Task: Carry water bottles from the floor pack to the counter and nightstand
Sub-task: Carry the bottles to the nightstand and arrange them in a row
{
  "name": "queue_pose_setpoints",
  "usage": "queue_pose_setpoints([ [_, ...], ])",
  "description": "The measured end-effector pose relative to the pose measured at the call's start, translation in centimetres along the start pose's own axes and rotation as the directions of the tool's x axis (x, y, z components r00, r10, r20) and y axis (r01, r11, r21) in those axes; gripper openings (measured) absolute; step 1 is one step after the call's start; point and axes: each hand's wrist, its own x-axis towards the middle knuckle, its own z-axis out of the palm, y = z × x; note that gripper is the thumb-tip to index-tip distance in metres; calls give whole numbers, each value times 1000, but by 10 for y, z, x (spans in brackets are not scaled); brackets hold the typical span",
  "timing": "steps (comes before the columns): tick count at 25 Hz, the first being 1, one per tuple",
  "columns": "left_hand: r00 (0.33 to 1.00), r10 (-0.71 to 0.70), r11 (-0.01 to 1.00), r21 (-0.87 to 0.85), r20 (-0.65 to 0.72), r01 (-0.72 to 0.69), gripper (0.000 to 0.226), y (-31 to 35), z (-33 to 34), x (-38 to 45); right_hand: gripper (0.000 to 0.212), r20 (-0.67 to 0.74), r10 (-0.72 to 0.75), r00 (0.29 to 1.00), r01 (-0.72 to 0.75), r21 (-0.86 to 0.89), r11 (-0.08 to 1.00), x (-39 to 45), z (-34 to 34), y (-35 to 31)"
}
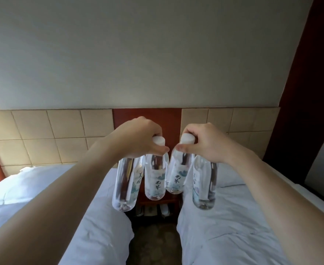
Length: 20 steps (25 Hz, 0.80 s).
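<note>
My left hand [138, 136] grips two clear water bottles by their necks: an outer one [126, 184] and an inner one [156, 178] with a white cap. In my right hand [205, 142] hang two more, an inner bottle [177, 175] with a white cap and an outer bottle [204, 184]. All hang downward, with printed labels, in mid-air. Below and behind them stands a reddish wooden nightstand [157, 202] between two beds, mostly hidden by the bottles.
A white-sheeted bed [42, 197] lies at the left and another [234, 217] at the right, with a narrow carpeted aisle [153, 243] between them. A padded beige headboard [48, 136] and a red wood panel [147, 115] back the wall. Slippers [153, 210] sit under the nightstand.
</note>
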Motion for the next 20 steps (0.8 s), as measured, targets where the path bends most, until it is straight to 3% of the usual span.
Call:
queue_pose_setpoints([
  [6, 1000, 1, 1000, -7, -15, -1, 31, -101, 64, 136, 27, 6, -4, 1000, 3, 66, 998, 150, 47, 108],
  [15, 999, -38, 999, -10, -36, 38, 41, -247, 144, 346, 31, 33, -57, 998, 57, 3, 998, 382, 109, 252],
  [20, 997, -79, 997, -1, 23, 80, 44, -336, 211, 436, 34, 27, -33, 999, 34, -26, 999, 481, 174, 320],
])
